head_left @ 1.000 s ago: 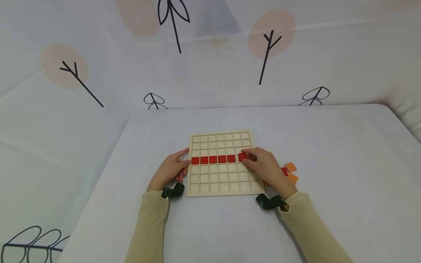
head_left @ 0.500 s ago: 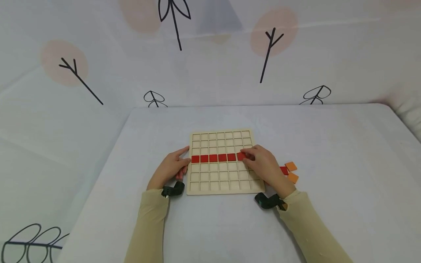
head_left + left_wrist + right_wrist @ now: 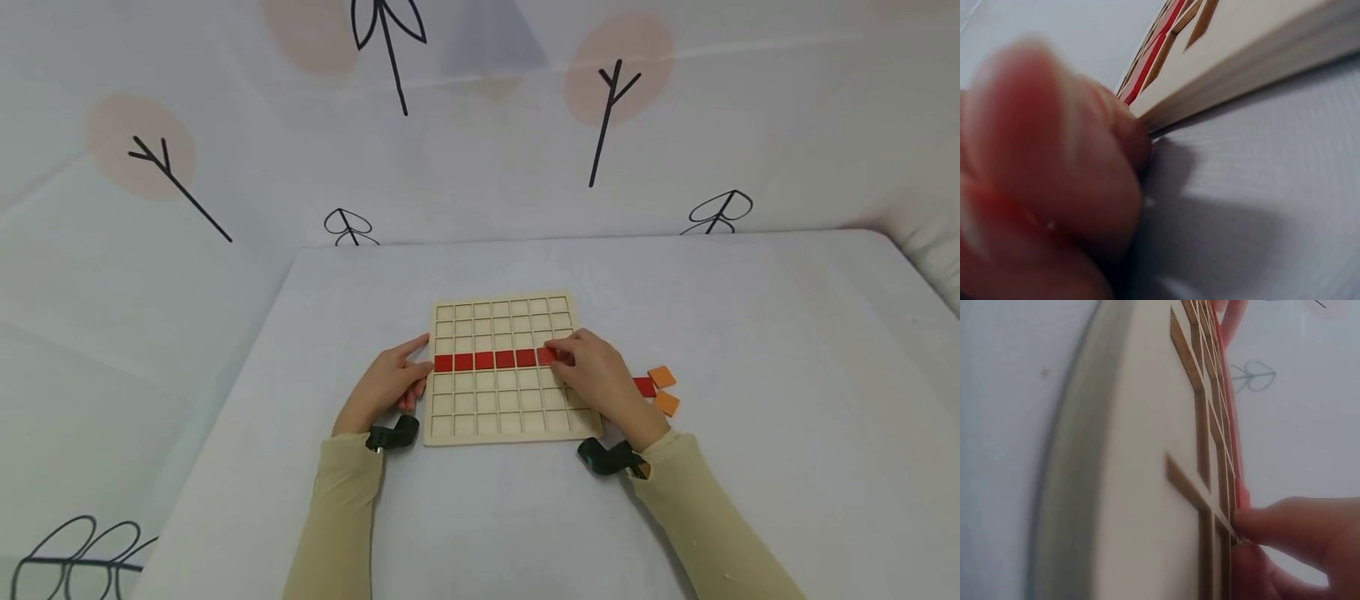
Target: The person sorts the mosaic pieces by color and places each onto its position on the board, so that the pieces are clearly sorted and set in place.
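Now | grid board [image 3: 501, 408]: one red-tile row | right hand [image 3: 600, 379] grip pinches sixth tile [image 3: 546, 357] | left hand [image 3: 388, 385] flat against edge

Both hands [image 3: 495, 379] rest low, fingers bent.

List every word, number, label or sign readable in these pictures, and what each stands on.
None: no text shows in any view.
The wooden grid board bears only empty squares and red tiles.
The orange tiles are plain.
The backdrop cloth carries only drawn trees and leaves.
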{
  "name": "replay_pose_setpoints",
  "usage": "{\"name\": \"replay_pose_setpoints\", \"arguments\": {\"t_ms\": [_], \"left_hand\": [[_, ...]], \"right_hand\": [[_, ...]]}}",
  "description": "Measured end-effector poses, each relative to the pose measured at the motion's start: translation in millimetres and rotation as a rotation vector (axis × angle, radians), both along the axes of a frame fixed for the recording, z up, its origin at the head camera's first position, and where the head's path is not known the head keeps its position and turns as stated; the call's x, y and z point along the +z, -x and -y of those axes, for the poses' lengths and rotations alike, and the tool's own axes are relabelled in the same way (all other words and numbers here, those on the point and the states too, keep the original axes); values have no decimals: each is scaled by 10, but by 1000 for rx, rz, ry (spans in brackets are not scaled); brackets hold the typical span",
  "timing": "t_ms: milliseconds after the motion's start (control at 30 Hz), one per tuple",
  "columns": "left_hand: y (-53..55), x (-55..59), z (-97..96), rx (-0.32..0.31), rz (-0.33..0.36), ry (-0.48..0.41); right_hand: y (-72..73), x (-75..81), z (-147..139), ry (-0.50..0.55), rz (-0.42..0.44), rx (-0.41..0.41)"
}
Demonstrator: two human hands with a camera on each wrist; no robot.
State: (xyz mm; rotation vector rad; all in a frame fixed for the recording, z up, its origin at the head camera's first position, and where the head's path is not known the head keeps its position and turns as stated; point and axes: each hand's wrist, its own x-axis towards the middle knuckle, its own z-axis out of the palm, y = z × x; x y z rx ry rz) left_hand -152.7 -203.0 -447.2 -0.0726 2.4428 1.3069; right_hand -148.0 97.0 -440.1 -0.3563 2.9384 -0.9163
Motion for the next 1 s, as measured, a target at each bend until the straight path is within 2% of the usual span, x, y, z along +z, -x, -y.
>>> {"name": "replay_pose_setpoints", "arguments": {"t_ms": [267,667,767,1000], "left_hand": [[-3,-11,4,-12,-15,7],[4,-19,-13,-2,0,14],[10,-27,-10,-6,6,20],[28,-23,0,-3,8,28]], "right_hand": [[-14,7,7,-25,7,8],[-15,6,-13,-23,-18,31],[-7,10,-49,6,12,65],[2,109,-165,160,115,169]]}}
